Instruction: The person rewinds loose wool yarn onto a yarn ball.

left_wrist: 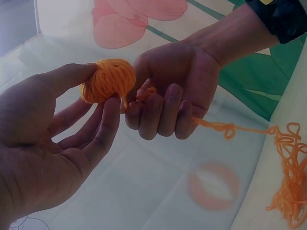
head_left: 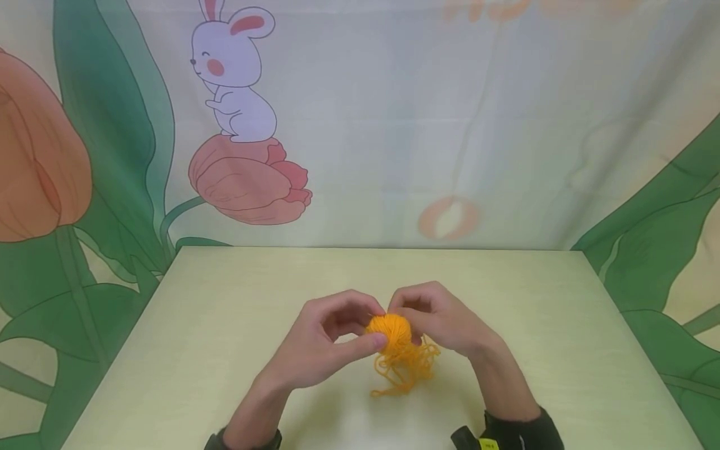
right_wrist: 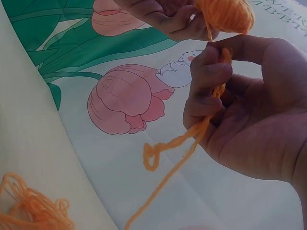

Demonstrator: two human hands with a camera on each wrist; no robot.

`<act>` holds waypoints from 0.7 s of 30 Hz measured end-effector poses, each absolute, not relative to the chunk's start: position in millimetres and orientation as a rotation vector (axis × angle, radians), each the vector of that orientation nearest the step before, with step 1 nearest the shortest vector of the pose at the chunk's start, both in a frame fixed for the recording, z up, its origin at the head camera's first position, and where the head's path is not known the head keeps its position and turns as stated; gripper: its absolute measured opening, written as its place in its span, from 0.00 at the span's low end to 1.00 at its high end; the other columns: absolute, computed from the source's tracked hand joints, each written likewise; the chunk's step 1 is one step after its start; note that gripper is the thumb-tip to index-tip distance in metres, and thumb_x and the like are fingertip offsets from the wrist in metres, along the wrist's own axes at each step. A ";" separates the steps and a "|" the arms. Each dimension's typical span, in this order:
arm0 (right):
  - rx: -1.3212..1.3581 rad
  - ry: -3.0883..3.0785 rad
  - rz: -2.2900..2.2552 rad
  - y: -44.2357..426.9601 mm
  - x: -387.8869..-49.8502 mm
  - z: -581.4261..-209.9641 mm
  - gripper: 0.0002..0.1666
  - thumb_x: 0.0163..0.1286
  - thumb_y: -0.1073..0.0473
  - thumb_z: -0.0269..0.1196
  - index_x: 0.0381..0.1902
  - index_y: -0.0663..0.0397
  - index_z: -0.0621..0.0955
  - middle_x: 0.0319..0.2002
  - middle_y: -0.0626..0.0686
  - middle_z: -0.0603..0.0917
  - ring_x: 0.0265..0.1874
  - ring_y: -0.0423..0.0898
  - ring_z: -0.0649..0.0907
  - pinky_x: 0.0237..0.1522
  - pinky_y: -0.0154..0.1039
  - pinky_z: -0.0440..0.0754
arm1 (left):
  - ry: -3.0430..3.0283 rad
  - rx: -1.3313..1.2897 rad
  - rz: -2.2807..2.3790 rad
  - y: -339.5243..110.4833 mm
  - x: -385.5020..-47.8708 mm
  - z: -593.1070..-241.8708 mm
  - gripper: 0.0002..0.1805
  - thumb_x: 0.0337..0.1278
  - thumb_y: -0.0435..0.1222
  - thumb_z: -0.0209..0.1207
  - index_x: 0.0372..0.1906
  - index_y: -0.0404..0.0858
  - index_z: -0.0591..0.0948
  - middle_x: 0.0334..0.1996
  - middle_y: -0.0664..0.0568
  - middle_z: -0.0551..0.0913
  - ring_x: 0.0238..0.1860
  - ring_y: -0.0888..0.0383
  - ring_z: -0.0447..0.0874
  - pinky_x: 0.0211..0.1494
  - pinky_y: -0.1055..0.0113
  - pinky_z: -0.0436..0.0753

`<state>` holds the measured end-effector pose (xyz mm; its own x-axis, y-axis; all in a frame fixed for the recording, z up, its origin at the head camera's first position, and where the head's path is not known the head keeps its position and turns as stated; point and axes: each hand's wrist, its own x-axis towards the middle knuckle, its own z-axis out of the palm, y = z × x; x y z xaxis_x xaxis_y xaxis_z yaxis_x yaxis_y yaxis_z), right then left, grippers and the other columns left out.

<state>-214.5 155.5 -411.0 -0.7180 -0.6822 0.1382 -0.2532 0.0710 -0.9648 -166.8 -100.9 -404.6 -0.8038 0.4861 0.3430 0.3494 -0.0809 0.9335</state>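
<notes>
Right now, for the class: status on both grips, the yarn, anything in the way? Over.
Left grip holding yarn ball. Right grip curled round strands. Loose yarn heap lying on table. Possible snag: loop trailing from right grip.

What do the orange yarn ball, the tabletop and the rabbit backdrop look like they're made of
Orange yarn ball: soft, matte spun yarn, shown by its wound strands; wool, cotton or acrylic, I can't tell. Rabbit backdrop: probably printed fabric, dull, judging by its soft creases. Tabletop: smooth, pale, perhaps laminate or a cover; nothing visible settles it.
</notes>
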 end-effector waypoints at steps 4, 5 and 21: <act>-0.928 2.016 -1.713 160.1 -213.9 -406.9 0.12 0.84 0.67 0.59 0.37 0.62 0.85 0.26 0.50 0.80 0.21 0.46 0.75 0.24 0.32 0.78 | 2.093 0.984 1.944 -101.3 -167.2 -405.1 0.12 0.71 0.29 0.73 0.55 0.42 0.89 0.48 0.45 0.92 0.41 0.55 0.93 0.53 0.63 0.97; -0.931 2.014 -1.719 160.9 -213.4 -405.7 0.13 0.85 0.67 0.59 0.37 0.62 0.85 0.25 0.51 0.79 0.20 0.47 0.74 0.23 0.32 0.77 | 2.104 0.997 1.925 -101.3 -167.4 -405.5 0.12 0.71 0.29 0.73 0.55 0.42 0.89 0.48 0.45 0.93 0.41 0.55 0.93 0.53 0.63 0.97; -0.977 2.077 -1.767 165.0 -198.6 -390.6 0.14 0.85 0.68 0.61 0.34 0.61 0.83 0.21 0.55 0.70 0.20 0.44 0.69 0.19 0.36 0.67 | 2.324 0.990 1.835 -97.7 -171.2 -409.7 0.13 0.67 0.34 0.79 0.51 0.47 0.90 0.45 0.54 0.94 0.39 0.58 0.92 0.48 0.65 0.96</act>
